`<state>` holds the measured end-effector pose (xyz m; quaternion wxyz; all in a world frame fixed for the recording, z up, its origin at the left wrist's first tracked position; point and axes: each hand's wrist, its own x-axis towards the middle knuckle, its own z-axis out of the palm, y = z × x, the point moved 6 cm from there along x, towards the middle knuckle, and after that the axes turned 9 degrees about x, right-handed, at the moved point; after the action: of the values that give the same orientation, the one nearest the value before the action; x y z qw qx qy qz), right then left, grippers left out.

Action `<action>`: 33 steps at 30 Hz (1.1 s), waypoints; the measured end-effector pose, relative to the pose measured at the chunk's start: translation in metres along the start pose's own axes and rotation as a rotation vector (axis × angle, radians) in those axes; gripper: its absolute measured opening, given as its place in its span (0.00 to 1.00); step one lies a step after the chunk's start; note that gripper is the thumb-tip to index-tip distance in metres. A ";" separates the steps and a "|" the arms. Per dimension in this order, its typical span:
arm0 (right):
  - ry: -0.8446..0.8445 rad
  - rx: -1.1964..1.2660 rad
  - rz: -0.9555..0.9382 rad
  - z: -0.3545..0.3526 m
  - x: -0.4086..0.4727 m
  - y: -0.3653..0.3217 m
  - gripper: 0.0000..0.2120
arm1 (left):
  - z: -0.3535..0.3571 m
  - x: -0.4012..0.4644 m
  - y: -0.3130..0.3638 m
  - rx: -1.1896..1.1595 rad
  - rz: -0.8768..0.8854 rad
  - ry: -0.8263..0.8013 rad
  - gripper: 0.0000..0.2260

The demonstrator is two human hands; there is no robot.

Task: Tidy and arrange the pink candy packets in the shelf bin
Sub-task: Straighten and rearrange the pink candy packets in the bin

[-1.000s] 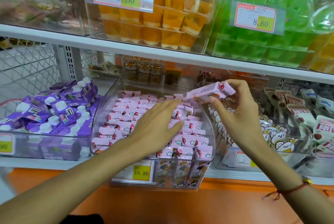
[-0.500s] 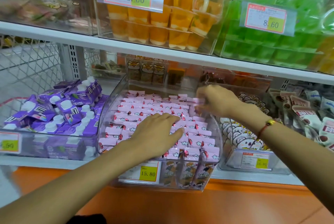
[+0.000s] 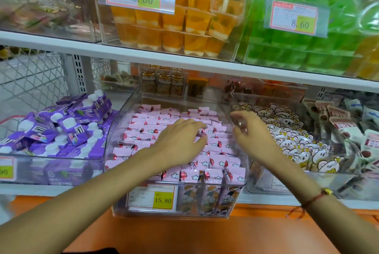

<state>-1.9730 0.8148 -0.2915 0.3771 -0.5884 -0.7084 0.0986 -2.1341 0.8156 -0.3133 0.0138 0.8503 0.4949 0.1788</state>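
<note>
A clear plastic bin (image 3: 121, 210) on the lower shelf holds several rows of pink candy packets (image 3: 143, 128) standing on edge. My left hand (image 3: 180, 141) lies flat on the packets in the middle of the bin, fingers spread and pointing right. My right hand (image 3: 252, 132) hovers over the bin's right side with fingers loosely curled and nothing in it. A yellow price tag reading 15.80 (image 3: 163, 200) is on the bin's front.
A bin of purple drink pouches (image 3: 61, 130) stands on the left, a bin of white cartoon packets (image 3: 295, 143) on the right. The shelf above (image 3: 143, 52) carries orange jelly cups (image 3: 184, 28) and green jelly cups (image 3: 307, 48), low over the bins.
My right hand put the pink packet it held into the back right of the bin and has drawn back empty. My left hand stayed flat on the packets.
</note>
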 end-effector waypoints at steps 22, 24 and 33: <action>-0.023 0.491 0.064 0.002 -0.031 0.028 0.12 | 0.026 0.106 -0.003 0.070 -0.066 -0.145 0.15; -0.042 0.491 0.071 0.003 -0.032 0.028 0.13 | 0.031 0.108 -0.003 0.090 -0.085 -0.149 0.13; -0.048 0.460 0.076 0.002 -0.035 0.025 0.13 | 0.022 0.100 -0.011 -0.140 -0.219 0.031 0.08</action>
<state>-1.9548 0.7913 -0.3222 0.4801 -0.5110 -0.6534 0.2855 -2.0919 0.9096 -0.3075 0.0846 0.7853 0.5711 0.2235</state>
